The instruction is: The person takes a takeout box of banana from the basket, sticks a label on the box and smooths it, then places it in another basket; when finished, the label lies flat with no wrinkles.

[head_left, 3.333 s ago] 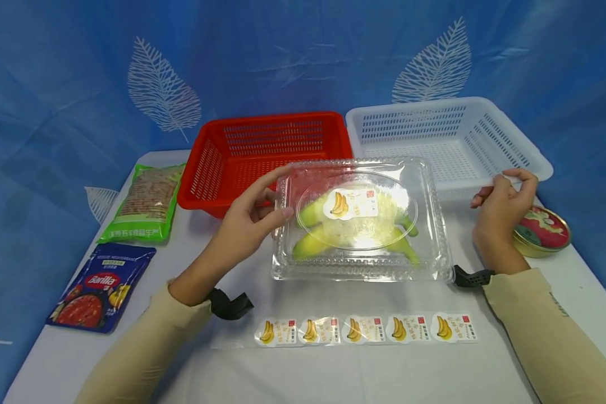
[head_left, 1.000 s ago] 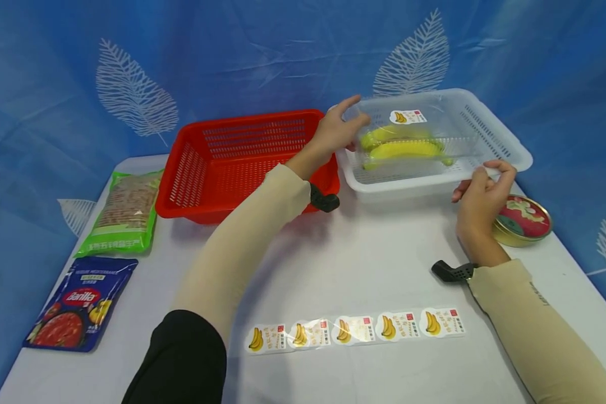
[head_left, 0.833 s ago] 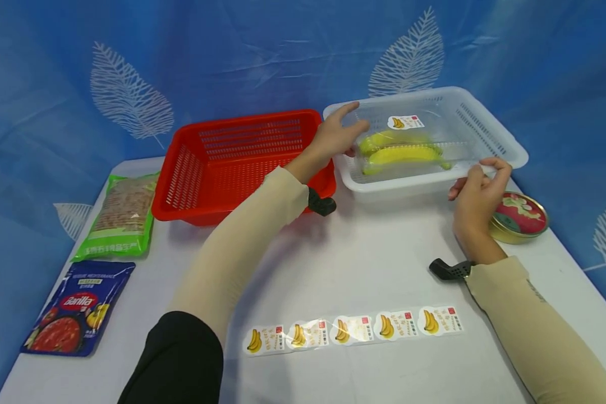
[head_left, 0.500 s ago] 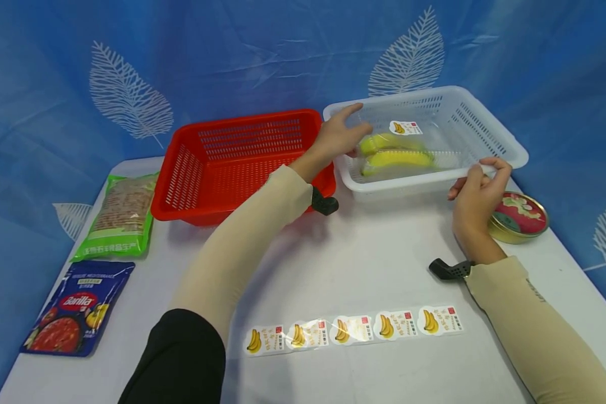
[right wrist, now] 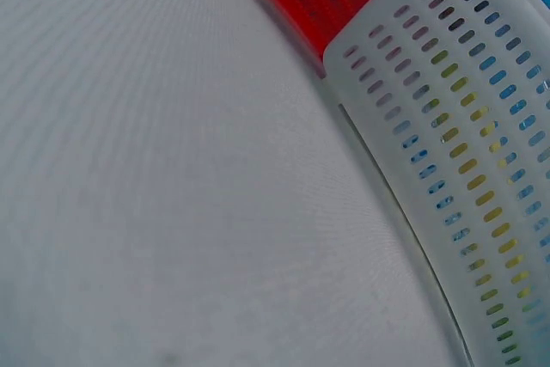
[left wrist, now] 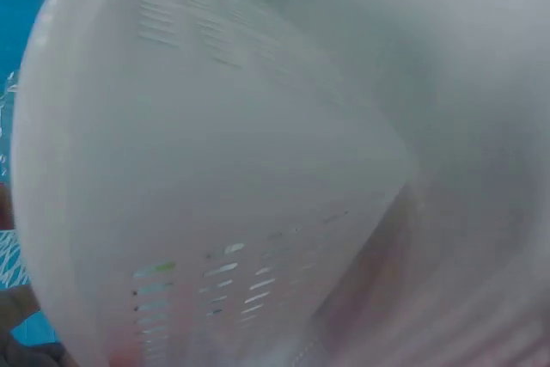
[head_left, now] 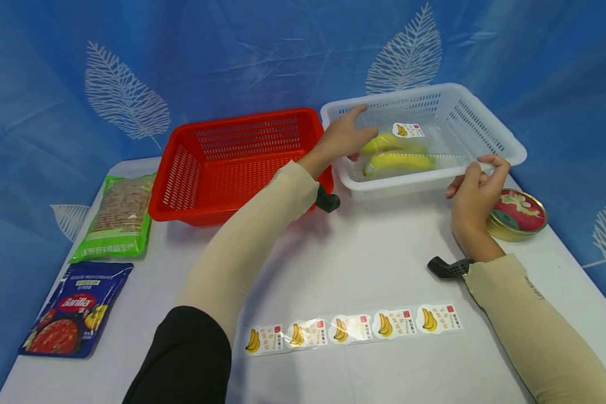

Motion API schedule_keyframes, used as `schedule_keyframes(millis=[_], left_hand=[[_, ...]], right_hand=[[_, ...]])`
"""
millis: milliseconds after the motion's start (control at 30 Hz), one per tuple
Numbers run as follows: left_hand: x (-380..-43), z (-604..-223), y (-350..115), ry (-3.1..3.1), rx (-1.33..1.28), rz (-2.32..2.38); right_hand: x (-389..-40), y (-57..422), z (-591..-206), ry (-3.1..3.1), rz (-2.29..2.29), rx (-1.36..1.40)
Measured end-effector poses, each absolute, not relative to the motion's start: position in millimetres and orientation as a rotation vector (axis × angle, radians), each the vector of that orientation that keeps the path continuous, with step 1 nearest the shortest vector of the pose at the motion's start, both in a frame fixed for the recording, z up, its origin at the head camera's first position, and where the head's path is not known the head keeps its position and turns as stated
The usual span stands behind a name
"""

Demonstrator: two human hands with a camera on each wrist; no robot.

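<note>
Inside the white basket [head_left: 384,182], a clear plastic container [head_left: 441,134] holds yellow-green bananas [head_left: 401,161] and bears a banana sticker [head_left: 408,130] on its lid. My left hand [head_left: 344,137] grips the container's left end, its thumb over the lid and its index finger reaching toward the basket's back rim. In the left wrist view the basket's outer end wall [left wrist: 198,152] fills much of the frame, with fingertips [left wrist: 17,302] past its rim. At the front right corner, my right hand [head_left: 477,193] holds the basket's rim with curled fingers. The right wrist view shows the slotted front wall [right wrist: 464,152].
A red basket [head_left: 217,216] stands left of the white one. Farther left lie a green-edged food packet [head_left: 116,216] and a blue sauce pouch [head_left: 76,308]. An oval tin [head_left: 517,212] sits beside my right hand. Along the front runs a strip of several banana stickers [head_left: 350,328].
My left hand has carried the container from above the middle of the table into the white basket, lowering it and shifting it slightly right. My right hand stays at the basket's rim.
</note>
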State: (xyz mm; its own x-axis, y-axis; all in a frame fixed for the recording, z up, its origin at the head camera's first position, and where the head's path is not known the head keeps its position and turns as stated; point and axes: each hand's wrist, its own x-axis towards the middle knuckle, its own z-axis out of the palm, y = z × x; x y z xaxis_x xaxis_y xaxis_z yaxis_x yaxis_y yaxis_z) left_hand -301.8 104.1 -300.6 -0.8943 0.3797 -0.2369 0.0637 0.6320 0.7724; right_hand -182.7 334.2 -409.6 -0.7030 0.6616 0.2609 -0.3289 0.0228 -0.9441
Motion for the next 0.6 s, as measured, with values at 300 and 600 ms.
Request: schedule_keyframes(millis=[300,600], left_hand=[[-304,-312,126,2.603,0.497,0.686],[-296,-310,127,2.755,0.581,0.497]], right_hand=[[-181,333,-411,-1.591,1.777,-0.375],[-182,333,-410,-1.607,1.749,-0.344]])
